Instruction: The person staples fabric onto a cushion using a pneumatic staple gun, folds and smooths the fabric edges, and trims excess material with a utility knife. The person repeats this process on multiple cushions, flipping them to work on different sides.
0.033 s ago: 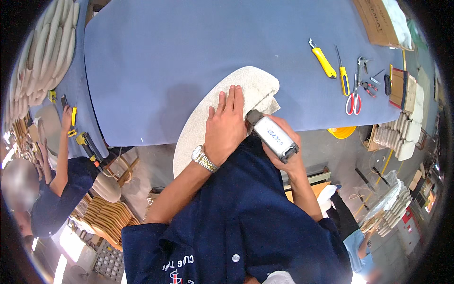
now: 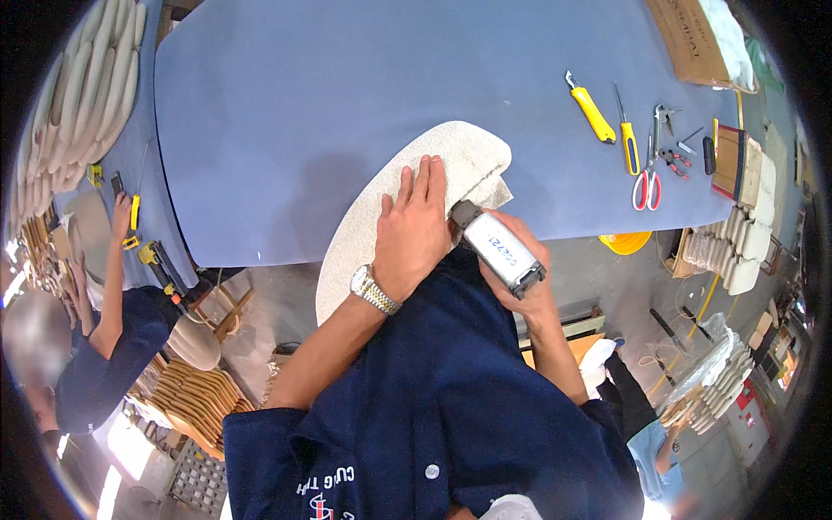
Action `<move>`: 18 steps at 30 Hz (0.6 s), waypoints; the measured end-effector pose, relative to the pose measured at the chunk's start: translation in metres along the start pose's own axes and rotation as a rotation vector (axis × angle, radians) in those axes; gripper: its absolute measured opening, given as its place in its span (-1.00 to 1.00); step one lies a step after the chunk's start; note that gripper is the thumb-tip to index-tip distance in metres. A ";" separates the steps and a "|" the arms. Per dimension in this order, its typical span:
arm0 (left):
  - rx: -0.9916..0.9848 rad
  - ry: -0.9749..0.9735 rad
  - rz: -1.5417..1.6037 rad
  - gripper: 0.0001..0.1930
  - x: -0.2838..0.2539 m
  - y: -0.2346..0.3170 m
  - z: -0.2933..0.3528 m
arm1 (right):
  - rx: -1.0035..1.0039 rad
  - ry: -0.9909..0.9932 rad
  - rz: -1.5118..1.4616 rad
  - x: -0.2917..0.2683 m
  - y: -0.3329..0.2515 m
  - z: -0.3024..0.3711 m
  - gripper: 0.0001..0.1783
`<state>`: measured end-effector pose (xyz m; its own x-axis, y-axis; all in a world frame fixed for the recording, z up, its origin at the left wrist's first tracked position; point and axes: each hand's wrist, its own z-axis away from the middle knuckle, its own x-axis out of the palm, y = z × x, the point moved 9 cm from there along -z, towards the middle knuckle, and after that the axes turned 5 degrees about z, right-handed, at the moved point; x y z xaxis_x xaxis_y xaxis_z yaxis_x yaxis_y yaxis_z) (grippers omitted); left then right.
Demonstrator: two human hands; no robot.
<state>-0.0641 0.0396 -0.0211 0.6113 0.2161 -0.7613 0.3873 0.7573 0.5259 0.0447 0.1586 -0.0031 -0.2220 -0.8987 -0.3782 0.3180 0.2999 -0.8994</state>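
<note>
Your left hand (image 2: 412, 245) lay flat on the cream panel (image 2: 464, 152), fingers partly spread; your right hand (image 2: 530, 300) gripped a silver-and-black tool (image 2: 501, 247) at the panel's right edge.

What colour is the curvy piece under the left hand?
The curvy piece is pale cream, shown best in the head view.

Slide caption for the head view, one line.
Left hand resting on a cream panel, right hand gripping a silver handheld tool near the panel's edge, at a blue table.
</note>
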 end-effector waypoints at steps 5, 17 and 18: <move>0.017 0.034 0.004 -0.09 -0.002 -0.002 -0.003 | -0.049 0.030 0.017 0.002 0.007 0.004 -0.32; 0.019 -0.014 0.035 -0.06 0.002 -0.005 -0.008 | 0.032 -0.071 -0.022 0.006 -0.008 -0.008 -0.32; 0.016 -0.013 0.030 -0.03 0.001 -0.004 -0.009 | 0.018 -0.061 -0.021 0.006 -0.010 -0.008 -0.31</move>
<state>-0.0712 0.0425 -0.0269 0.6319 0.2301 -0.7401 0.3795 0.7408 0.5543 0.0330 0.1530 0.0022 -0.1726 -0.9228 -0.3445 0.3304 0.2752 -0.9028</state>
